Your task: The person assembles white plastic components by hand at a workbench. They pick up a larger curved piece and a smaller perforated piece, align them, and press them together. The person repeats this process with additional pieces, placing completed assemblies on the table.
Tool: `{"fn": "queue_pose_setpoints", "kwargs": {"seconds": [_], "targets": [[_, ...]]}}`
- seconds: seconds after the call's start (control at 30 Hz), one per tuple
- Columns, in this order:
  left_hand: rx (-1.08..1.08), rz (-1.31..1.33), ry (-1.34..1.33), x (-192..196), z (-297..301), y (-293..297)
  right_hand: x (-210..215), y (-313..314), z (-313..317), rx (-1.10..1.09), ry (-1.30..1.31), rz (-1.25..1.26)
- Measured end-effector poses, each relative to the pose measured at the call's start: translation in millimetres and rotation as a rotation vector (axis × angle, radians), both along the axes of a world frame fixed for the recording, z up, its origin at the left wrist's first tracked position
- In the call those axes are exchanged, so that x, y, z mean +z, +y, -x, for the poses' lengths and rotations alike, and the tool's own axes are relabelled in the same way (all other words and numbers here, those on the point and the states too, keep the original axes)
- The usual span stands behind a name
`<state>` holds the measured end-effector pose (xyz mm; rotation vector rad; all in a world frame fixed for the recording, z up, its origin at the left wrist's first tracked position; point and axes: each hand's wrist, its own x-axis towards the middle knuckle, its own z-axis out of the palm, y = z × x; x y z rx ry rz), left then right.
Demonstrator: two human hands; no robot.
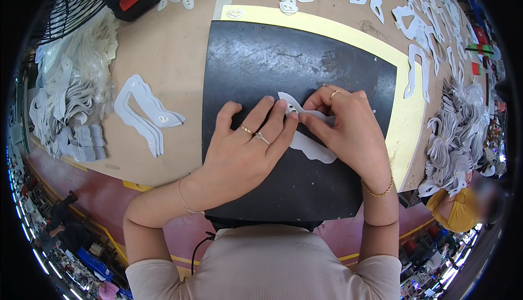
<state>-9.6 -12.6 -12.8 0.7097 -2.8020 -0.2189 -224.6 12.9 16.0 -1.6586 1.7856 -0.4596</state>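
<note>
While spread left fingers [260,114] touch a curved white cutout [314,149], right fingers [321,129] pinch it, well inside the edges of a black mat [261,49].

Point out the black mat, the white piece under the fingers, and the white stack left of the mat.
Black mat [261,55], head view: bare upper surface.
White piece [313,148], head view: lower strip.
White stack [148,99], head view: right limb.

Both elbows are bent. The left hand [239,150] reaches palm down over the mat's [294,204] near left corner, fingers spread; the right hand [351,123] comes over its right edge, thumb and forefinger close together — whether touching, hard to tell.
</note>
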Motion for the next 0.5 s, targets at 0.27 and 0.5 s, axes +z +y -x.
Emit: {"fn": "queue_pose_setpoints", "kwargs": {"seconds": [0.27,0.5], "targets": [[0.007,0.022,0.010,-3,1,2,5,-1,0,0.072,0.181,0.122],[0.026,0.055,0.102,-12,0,3,1,-13,11,0.135,0.064,0.104]]}}
